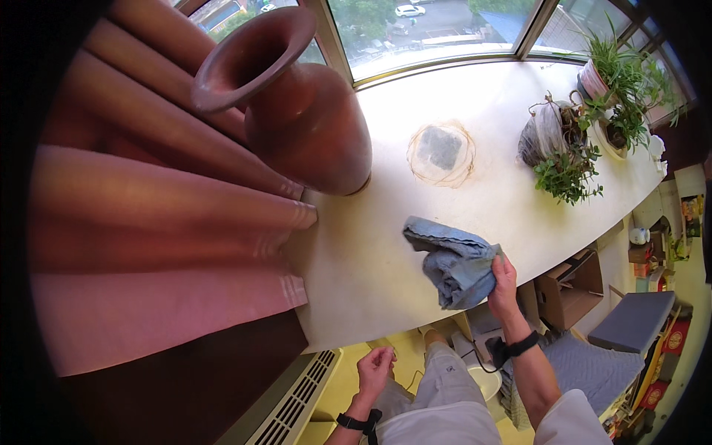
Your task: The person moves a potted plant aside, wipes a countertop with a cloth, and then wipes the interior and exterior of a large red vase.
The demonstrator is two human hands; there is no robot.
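Note:
My right hand (503, 283) grips a bunched blue-grey cloth (459, 264) by its right corner, over the front part of the white windowsill counter (372, 267). Below the counter's front edge, near my legs, my left hand (376, 368) hangs with its fingers curled together and nothing visible in it. Farther back on the counter, a roundish stain (441, 154) with a grey square patch in its middle marks the surface. To its left stands a large reddish-brown vase (317, 128) with a wide flared mouth.
Pink curtains (167, 222) hang along the left, behind the vase. Potted green plants (606, 83) and a plant in a plastic bag (548, 133) stand at the right end, by the window. Below the counter are an open cardboard box (573, 295) and a white bucket (485, 381).

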